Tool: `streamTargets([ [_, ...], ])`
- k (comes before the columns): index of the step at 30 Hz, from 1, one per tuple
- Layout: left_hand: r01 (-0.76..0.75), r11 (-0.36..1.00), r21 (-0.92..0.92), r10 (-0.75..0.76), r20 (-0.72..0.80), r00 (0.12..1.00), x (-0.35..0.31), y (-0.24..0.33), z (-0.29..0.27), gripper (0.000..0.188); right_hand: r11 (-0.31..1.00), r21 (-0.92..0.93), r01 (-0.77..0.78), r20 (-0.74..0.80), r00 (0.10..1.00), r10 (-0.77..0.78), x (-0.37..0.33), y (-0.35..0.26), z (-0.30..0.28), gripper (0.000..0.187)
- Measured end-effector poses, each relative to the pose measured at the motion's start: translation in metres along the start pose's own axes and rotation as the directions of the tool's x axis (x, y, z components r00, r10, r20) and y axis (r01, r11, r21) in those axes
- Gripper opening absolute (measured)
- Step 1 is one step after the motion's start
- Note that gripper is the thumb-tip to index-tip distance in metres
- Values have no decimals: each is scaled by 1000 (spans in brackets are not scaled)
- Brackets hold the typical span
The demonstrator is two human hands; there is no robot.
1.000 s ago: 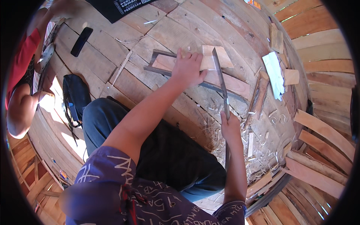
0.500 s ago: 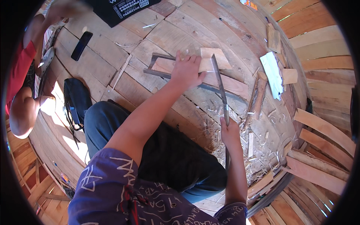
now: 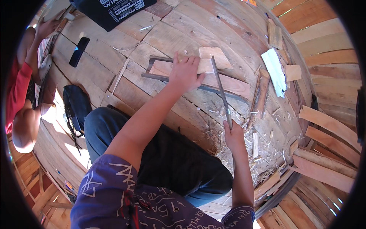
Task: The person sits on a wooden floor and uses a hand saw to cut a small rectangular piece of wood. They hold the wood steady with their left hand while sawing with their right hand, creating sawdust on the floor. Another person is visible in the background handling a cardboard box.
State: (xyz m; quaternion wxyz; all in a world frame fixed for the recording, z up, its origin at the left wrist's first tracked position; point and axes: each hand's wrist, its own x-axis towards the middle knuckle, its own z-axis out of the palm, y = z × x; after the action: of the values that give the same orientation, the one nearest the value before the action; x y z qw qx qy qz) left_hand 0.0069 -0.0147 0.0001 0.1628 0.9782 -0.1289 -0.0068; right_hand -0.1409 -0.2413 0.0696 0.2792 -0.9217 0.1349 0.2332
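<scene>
My left hand (image 3: 185,74) presses down on a pale flat piece of wood (image 3: 206,67), its fingers over the far side and its thumb on the near side. That piece lies across a long reddish plank (image 3: 231,84) in a dark-edged wooden trough (image 3: 154,75). Closed round the handle of a long, narrow-bladed knife (image 3: 220,84) is my right hand (image 3: 234,134). The blade points away from me, its tip end against or very near the pale piece's right end. Behind it lies another light, angled wood offcut (image 3: 220,57).
Curled shavings (image 3: 263,162) litter the planks by my right hand. A round stick (image 3: 260,89) and a white folded sheet (image 3: 274,72) lie to the right. On the left are a phone (image 3: 79,52), a black bag (image 3: 77,103) and another person's red sleeve (image 3: 18,89).
The view has shifted slightly. My hands keep nearly the same places on the wood and the knife. At the left, the other person's blurred hand has come lower.
</scene>
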Motion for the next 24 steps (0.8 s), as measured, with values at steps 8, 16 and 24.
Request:
streamTargets([
  [8, 33, 999, 21, -33, 10, 999, 8, 6, 2, 58, 990, 42, 135, -85, 988, -131, 60, -19, 13, 34],
  [16, 51, 999, 0, -51, 14, 999, 6, 4, -1, 56, 999, 23, 27, -21, 999, -26, 11, -4, 2, 33],
  [24, 11, 1000, -21, -13, -66, 998, 2, 5, 5, 56, 994, 53, 97, -41, 995, -95, 46, -11, 11, 34],
])
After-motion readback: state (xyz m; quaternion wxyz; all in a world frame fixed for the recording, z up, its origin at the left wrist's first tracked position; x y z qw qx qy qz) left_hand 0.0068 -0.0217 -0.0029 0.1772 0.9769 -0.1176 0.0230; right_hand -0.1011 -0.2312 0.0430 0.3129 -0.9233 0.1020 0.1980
